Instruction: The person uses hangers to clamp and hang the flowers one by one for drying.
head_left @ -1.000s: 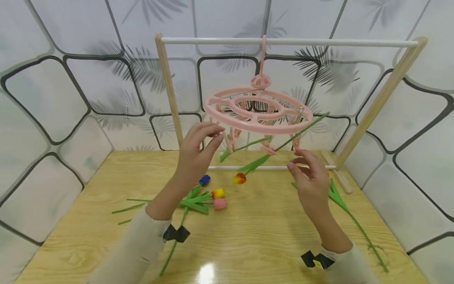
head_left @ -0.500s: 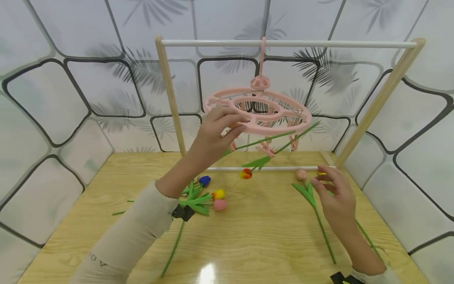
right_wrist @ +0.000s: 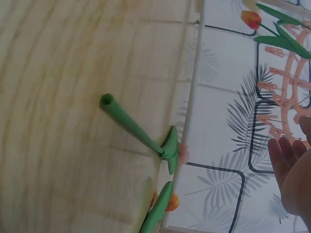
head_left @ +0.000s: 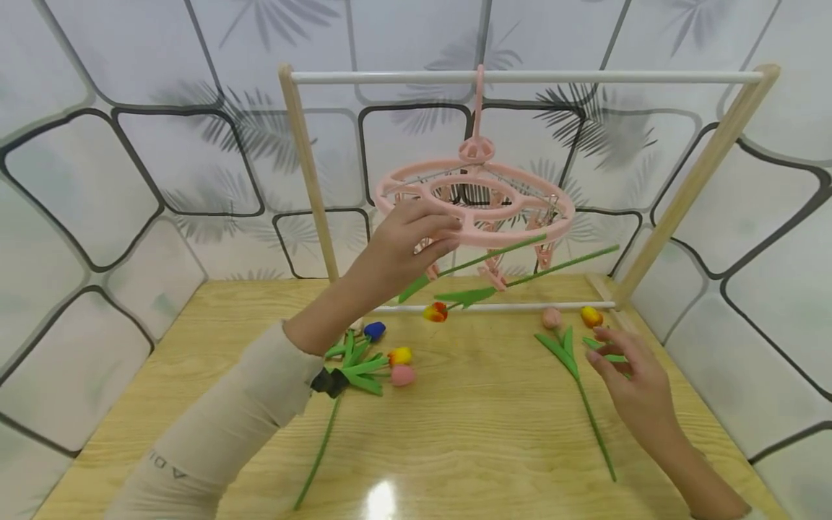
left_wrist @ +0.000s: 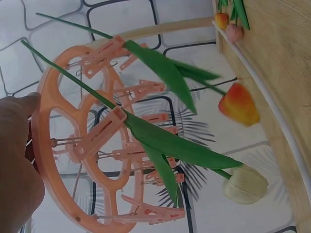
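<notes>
My left hand (head_left: 412, 242) grips the front rim of a pink round clip hanger (head_left: 507, 237), fingers on the rim and thumb below. The hanger hangs tilted by its hook from the rack's white top bar. Two artificial tulips hang in its clothespins: a red-yellow tulip (left_wrist: 239, 104) and a white tulip (left_wrist: 246, 184), with stems pointing up and sideways. In the head view, the white bloom is not visible. My right hand (head_left: 640, 386) hovers over the table at the right, fingers loosely bent and holding nothing. Near it lie a pink tulip (head_left: 551, 318) and a yellow-orange tulip (head_left: 591, 315).
A rack with wooden posts (head_left: 698, 184) and white bars frames the hanger. On the table's left lie several tulips, among them a blue tulip (head_left: 374, 331) and a pink bloom (head_left: 402, 375), partly behind my left arm. Patterned panels surround the wooden table (head_left: 481, 448).
My left hand has moved right from beside the clothespins onto the hanger's rim. My right hand has drawn away to the right and down. The red-yellow tulip's stem now lies lower and flatter.
</notes>
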